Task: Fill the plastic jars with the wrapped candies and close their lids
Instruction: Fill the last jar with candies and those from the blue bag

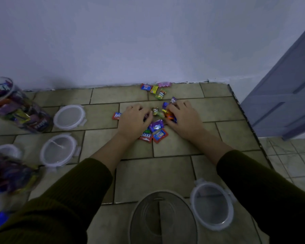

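Both arms reach forward and slightly inward, the dark sleeves (88, 182) ending short of the wrists and the forearms bare. The left hand (134, 120) lies palm down with its fingers curled under (whether they hold anything, I can't make out). The right hand (184, 118), just beside it and also palm down, curls fingers and thumb over a few wrapped candies (169, 115). The hands don't touch.

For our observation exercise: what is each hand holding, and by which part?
The right hand grips orange-wrapped candies whole under curled fingers; left hand covers other candies, hold unclear.
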